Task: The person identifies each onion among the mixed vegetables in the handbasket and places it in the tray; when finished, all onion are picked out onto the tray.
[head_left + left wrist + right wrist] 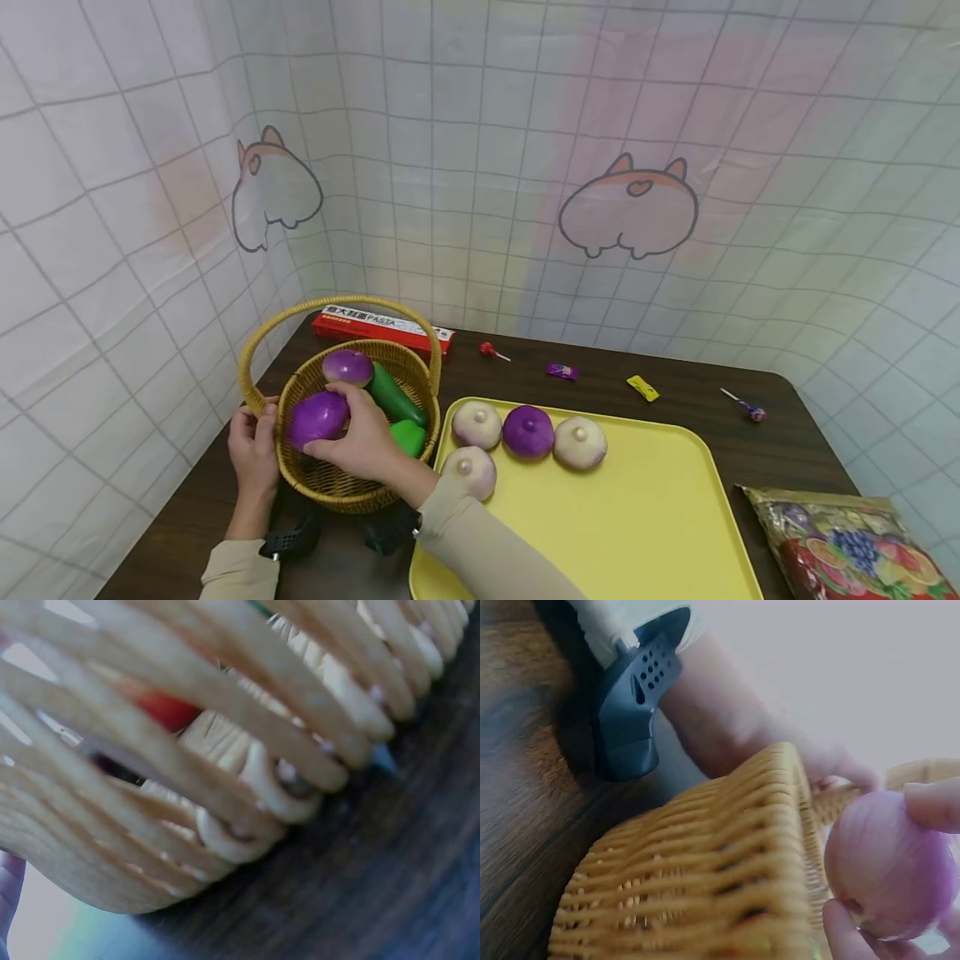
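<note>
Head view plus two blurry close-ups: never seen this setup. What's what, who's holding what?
No machine: a person wearing three cameras. The wide picture is from the head; the close-ups are from each wrist. The left hand grips the rim of a wicker basket on a dark table. The right hand holds a purple onion over the basket; the right wrist view shows it too. Another onion and green vegetables lie inside. A yellow tray beside the basket carries four more onions. A pasta box, sweets and a snack bag lie around.

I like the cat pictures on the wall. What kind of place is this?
Probably a pretend kitchen set up indoors: a cartoon grid-patterned backdrop around a dark table, with toy vegetables in a wicker basket and on a yellow tray.
</note>
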Demonstrator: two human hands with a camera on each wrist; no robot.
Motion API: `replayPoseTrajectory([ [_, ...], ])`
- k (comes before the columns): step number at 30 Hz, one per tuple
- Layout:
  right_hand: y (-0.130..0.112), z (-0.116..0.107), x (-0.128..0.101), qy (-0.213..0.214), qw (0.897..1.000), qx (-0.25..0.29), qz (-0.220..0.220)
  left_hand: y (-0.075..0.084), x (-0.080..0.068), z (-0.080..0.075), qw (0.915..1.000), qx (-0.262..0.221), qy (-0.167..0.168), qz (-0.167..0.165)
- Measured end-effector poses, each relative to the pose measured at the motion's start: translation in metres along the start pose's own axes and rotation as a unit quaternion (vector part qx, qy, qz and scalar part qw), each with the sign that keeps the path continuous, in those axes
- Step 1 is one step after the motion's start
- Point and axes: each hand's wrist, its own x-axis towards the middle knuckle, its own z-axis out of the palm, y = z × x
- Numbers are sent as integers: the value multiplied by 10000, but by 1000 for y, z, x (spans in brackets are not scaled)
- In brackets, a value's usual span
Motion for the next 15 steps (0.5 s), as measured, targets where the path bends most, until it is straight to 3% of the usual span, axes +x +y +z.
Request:
replayPoseTrajectory([
  [6,-3,-25,-25,49,9992,394,-57,1,2,0,9997,225,29,22],
  [15,10,-56,-64,199,9978,593,-207,2,1,1,9981,506,31,-364],
])
